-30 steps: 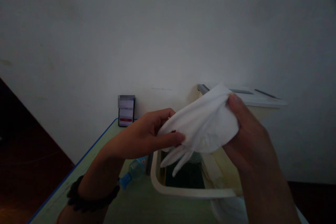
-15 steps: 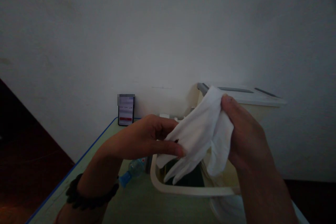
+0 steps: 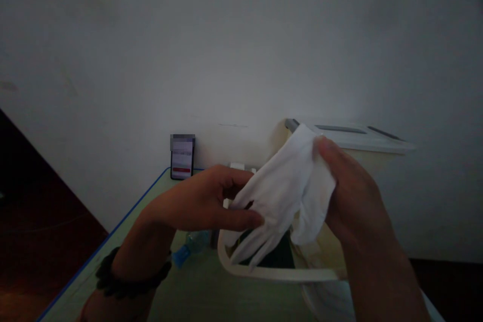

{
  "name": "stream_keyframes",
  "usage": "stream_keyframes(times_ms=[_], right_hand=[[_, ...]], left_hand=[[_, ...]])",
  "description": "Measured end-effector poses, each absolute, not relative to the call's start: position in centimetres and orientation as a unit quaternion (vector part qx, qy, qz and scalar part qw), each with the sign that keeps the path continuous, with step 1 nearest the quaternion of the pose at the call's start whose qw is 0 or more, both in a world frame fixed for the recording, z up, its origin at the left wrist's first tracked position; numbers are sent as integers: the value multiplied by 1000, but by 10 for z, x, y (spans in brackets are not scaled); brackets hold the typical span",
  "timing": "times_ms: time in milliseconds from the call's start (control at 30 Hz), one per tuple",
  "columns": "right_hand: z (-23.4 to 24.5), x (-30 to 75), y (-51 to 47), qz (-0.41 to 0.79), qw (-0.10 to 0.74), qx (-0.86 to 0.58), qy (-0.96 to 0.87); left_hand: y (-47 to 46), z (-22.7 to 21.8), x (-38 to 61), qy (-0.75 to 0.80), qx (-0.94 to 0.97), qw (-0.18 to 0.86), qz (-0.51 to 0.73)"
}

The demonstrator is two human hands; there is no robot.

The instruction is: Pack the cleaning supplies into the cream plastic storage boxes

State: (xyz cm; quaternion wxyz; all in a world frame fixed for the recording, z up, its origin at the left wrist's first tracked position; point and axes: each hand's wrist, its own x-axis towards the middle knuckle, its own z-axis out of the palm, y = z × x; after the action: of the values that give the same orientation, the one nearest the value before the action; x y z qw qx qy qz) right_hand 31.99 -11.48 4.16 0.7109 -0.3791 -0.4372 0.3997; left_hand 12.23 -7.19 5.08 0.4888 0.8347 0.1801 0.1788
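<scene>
Centrally, a white glove [image 3: 281, 186] is suspended between both hands, above the open mouth of a pale container [image 3: 287, 275], with its cuff end toward the upper right and its slender fingers hanging to the lower left. The left hand [image 3: 211, 201] grips the glove near the base of these fingers: the thumb presses on the near face, the index finger lies behind it, and the remaining fingertips cannot be made out from here. The right hand [image 3: 354, 191] pinches the cuff end, thumb on top; its other fingers are hidden behind the fabric. A loose fold hangs below the right thumb. Inside the container, a dark green surface [image 3: 279, 256] is visible beneath the glove. Behind and to the right, a whitish lid [image 3: 381, 142] with grey strips is raised near the wall [image 3: 241, 45]. A dark bracelet [image 3: 130, 282] encircles the left wrist. Left of the container, a clear bottle [image 3: 194, 243] with a blue cap lies on the green table [image 3: 196, 294]. Farther back, a phone [image 3: 182, 161] stands upright by the wall, its screen lit.
</scene>
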Motion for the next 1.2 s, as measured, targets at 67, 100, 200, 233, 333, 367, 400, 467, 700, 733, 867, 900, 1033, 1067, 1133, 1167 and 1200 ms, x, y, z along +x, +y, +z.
stream_keyframes(times_ms=[67,100,200,233,333,367,400,467,700,733,867,900,1033,1067,1133,1167,1200], right_hand=[[42,320,-115,421,699,-375,-440],[42,319,-115,426,692,-378,-444],[44,318,-116,418,682,-396,-451],[44,318,-117,413,683,-400,-450],[45,317,-118,408,689,-411,-436],[46,317,-118,407,692,-411,-432],[46,317,-118,407,694,-410,-429],[46,317,-118,407,697,-405,-429],[46,316,-116,401,697,-410,-431],[46,316,-116,399,697,-412,-431],[45,315,-116,390,700,-413,-433],[45,316,-116,388,702,-412,-433],[44,316,-115,404,699,-390,-443],[44,316,-115,415,694,-379,-450],[43,316,-115,434,682,-364,-463],[43,316,-115,438,677,-362,-467],[42,317,-116,439,673,-363,-471]], left_hand=[[-72,51,122,185,822,508,181],[-72,50,122,185,817,515,182],[-72,50,123,183,812,523,184],[-71,50,123,182,811,525,183],[-70,49,124,185,807,532,176],[-70,48,124,185,807,532,175],[-70,48,124,185,808,531,174],[-69,47,124,183,809,530,173],[-71,47,124,183,820,517,167],[-71,47,124,188,825,505,168],[-71,47,124,193,840,474,182],[-71,47,124,190,840,473,184],[-70,48,124,192,824,493,205],[-69,48,123,195,816,498,218],[-68,49,121,200,806,501,243],[-67,50,120,205,806,499,242],[-66,50,118,210,812,495,226]])
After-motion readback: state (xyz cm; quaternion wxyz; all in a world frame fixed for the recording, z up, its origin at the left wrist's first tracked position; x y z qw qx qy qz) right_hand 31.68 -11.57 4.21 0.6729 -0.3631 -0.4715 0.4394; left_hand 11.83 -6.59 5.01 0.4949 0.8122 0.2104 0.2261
